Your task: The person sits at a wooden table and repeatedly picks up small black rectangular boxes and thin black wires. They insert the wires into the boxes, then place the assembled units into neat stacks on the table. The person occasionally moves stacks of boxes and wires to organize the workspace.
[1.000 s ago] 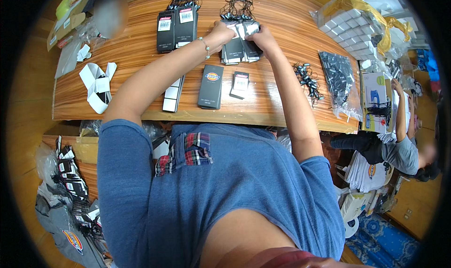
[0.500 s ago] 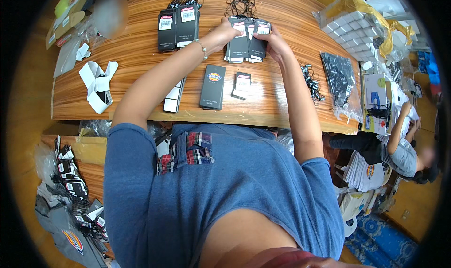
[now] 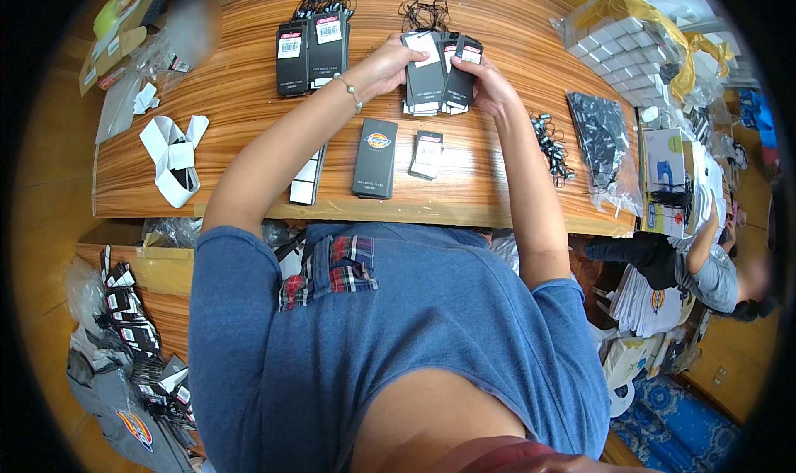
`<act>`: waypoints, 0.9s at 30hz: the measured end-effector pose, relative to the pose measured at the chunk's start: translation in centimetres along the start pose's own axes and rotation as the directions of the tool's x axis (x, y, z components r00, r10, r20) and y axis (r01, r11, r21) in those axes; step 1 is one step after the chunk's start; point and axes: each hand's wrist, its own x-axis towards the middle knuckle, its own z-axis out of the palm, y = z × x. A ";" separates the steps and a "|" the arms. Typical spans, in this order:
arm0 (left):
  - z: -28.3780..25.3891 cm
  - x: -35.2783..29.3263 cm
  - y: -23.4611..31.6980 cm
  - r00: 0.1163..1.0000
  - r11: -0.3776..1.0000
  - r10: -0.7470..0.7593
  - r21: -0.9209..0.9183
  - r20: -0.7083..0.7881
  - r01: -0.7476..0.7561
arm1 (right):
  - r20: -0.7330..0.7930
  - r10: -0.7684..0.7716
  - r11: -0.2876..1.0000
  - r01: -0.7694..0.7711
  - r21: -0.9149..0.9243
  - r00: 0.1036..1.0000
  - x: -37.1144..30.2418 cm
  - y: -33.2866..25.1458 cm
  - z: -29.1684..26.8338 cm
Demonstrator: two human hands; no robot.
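At the far middle of the table, my left hand (image 3: 393, 63) grips the left side of a bunch of dark hang tags (image 3: 425, 82), its thumb lying over their top label. My right hand (image 3: 496, 90) pinches the upper right side of a tilted hang tag (image 3: 461, 88) in the same bunch, its fingers partly hidden behind. Black strings (image 3: 424, 14) spread out beyond the tags' top ends. Just left lie two more stacks of strung hang tags (image 3: 329, 58). Nearer me are a pile of unstrung dark tags (image 3: 375, 174) and a small pile of tags with white labels (image 3: 427, 162).
Loose black string loops (image 3: 550, 148) and a clear bag of black pieces (image 3: 599, 145) lie on the right. A curled white label strip (image 3: 170, 174) is on the left. Wrapped small white boxes (image 3: 609, 46) stand at the far right; a co-worker (image 3: 715, 270) is beyond the table's right end.
The tags under my right hand have tilted and shifted slightly right. A plain white face now shows under my left thumb where a pink-topped label was. The view has shifted a little.
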 end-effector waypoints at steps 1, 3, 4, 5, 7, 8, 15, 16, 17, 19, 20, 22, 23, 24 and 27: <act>-0.2 -0.1 0.1 0.999 1.000 -0.002 -0.007 0.049 0.002 | -0.013 0.006 0.999 -0.005 0.036 1.000 -0.1 0.0 -0.2; -0.8 0.2 0.3 0.993 0.997 -0.064 -0.032 0.097 0.068 | 0.059 0.022 0.989 -0.030 0.146 0.998 0.5 0.4 -1.3; -1.2 0.5 0.5 0.988 0.994 -0.095 -0.043 0.120 0.100 | 0.096 0.027 0.979 -0.046 0.200 0.995 0.8 0.6 -1.8; -1.5 0.8 0.5 0.983 0.987 -0.131 -0.079 0.128 0.141 | 0.130 0.050 0.963 -0.082 0.258 0.990 1.1 0.8 -2.2; -2.1 0.9 0.6 0.977 0.972 -0.163 -0.149 0.137 0.183 | 0.092 0.027 0.955 -0.053 0.292 0.995 1.2 1.1 -2.6; -2.2 1.0 0.6 0.974 0.961 -0.179 -0.184 0.142 0.204 | 0.073 0.017 0.951 -0.039 0.308 0.997 1.2 1.1 -2.5; -2.5 1.3 0.5 0.974 0.955 -0.186 -0.209 0.132 0.211 | 0.023 0.028 0.945 -0.034 0.325 0.999 1.9 1.2 -3.1; -2.6 1.3 0.4 0.977 0.954 -0.174 -0.224 0.122 0.198 | 0.020 0.027 0.939 -0.032 0.344 0.999 1.7 1.0 -3.0; -2.6 1.3 0.4 0.981 0.953 -0.162 -0.239 0.111 0.184 | 0.016 0.026 0.932 -0.030 0.362 1.000 1.4 0.6 -2.9; -2.5 1.2 0.7 0.985 0.964 -0.149 -0.209 0.091 0.165 | -0.024 0.042 0.917 -0.029 0.398 0.999 1.2 0.2 -3.0; -2.4 1.2 0.8 0.986 0.969 -0.143 -0.193 0.084 0.157 | -0.014 0.032 0.917 -0.024 0.398 0.999 1.2 0.2 -3.1; -2.6 1.4 0.7 0.984 0.967 -0.145 -0.197 0.102 0.163 | 0.011 0.014 0.918 -0.018 0.395 1.000 1.2 -0.1 -2.9; -2.7 1.5 0.6 0.983 0.966 -0.145 -0.201 0.110 0.165 | -0.004 0.054 0.950 -0.050 0.309 0.999 1.2 -0.5 -2.8; -2.8 1.6 0.5 0.983 0.967 -0.148 -0.190 0.111 0.167 | -0.077 0.005 0.994 0.003 0.107 0.997 1.3 -1.1 -2.7; -2.7 1.6 0.4 0.980 0.968 -0.175 -0.165 0.097 0.189 | -0.131 -0.220 0.858 0.128 -0.497 0.967 1.8 -2.8 -3.0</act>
